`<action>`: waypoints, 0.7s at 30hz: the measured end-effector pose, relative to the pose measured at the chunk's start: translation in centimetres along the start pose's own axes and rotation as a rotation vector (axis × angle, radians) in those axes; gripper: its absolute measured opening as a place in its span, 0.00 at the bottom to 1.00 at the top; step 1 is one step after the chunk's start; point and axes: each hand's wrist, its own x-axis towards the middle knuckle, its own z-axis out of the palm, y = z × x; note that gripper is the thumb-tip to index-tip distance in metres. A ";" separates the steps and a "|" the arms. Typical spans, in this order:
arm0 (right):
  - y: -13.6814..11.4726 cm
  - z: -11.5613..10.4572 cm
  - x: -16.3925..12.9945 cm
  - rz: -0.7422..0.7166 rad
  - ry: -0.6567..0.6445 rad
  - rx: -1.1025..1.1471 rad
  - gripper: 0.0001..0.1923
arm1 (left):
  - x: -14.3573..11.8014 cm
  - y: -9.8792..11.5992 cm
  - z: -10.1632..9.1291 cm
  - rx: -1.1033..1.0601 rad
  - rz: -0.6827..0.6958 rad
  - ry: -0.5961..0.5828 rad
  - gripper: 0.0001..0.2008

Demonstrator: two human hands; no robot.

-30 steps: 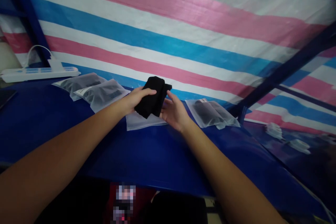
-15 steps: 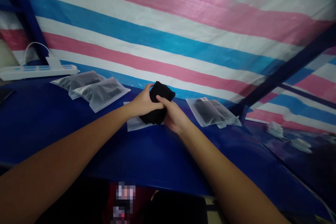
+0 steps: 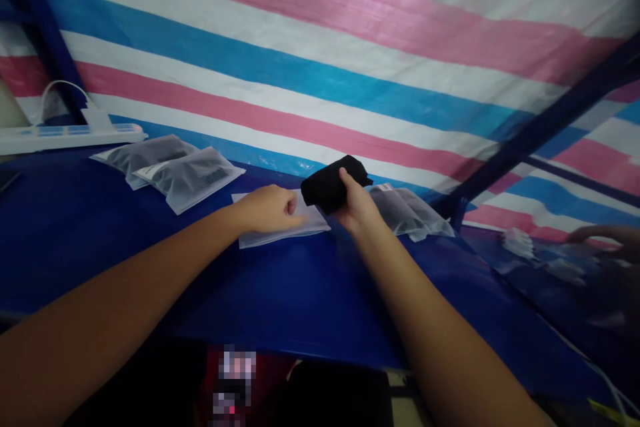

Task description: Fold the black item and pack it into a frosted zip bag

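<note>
My right hand grips a folded bundle of black cloth, thumb on top and the other fingers underneath, held above the table. A flat frosted plastic bag lies on the blue table below and to the left of the cloth. Over the left part of that bag is my left hand, its fingers loosely curled and the thumb apart from them. Nothing shows between them. Its palm side is hidden, and I cannot tell whether it touches the bag.
Two filled frosted bags overlap on the table at the left. More filled bags lie behind my right hand. A white power strip stands far left. Striped sheeting hangs behind. Another person's hand appears far right.
The black cloth went from both hands into my right hand alone and moved right. My left hand has let go and is over the plastic bag. Another person's hand has appeared at far right.
</note>
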 end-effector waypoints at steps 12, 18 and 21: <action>-0.2 0.3 -0.4 0.077 -0.035 0.072 0.11 | -0.5 0.6 0.1 0.046 0.047 -0.211 0.16; 0.1 0.2 -0.4 0.074 -0.079 0.008 0.14 | -0.1 -0.4 0.3 -0.077 0.081 -0.233 0.13; 0.1 0.2 -0.4 0.075 -0.084 -0.035 0.16 | 0.0 -0.9 0.2 -0.136 0.070 -0.273 0.15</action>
